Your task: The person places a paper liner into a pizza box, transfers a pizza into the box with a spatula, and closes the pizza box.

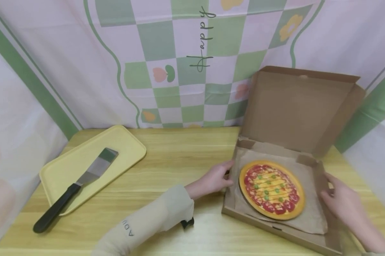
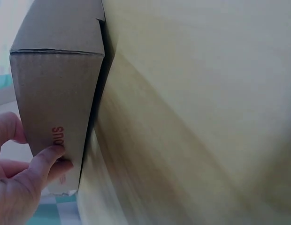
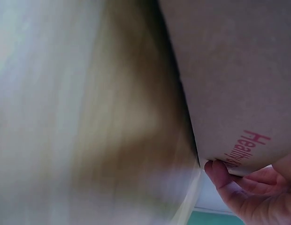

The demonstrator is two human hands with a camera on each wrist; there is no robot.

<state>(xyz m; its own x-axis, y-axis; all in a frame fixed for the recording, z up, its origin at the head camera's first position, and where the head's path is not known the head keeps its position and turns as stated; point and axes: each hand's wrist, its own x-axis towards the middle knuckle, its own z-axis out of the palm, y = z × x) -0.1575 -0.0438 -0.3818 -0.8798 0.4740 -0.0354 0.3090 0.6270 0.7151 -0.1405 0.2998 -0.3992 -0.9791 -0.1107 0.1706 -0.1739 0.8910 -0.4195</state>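
Note:
An open cardboard pizza box (image 1: 302, 110) stands at the right side of the table, its lid leaning back against the cloth. Inside, on brown paper (image 1: 311, 213), lies a round pizza (image 1: 272, 190) with red, yellow and green topping. My left hand (image 1: 213, 179) pinches the box's left wall; in the left wrist view its fingers (image 2: 44, 161) press the outer side over red print. On the opposite wall, my right hand (image 1: 344, 199) grips the edge, with fingertips (image 3: 218, 173) beside red lettering in the right wrist view. A dark shadow runs along the box's lower edge.
At the left, a yellow tray (image 1: 135, 142) carries a spatula (image 1: 96, 167) whose black handle sticks out past the tray's front rim. Behind the wooden table (image 1: 179, 149) hangs a green and white checked cloth (image 1: 192, 96). A small black object (image 1: 187, 223) shows below the left sleeve.

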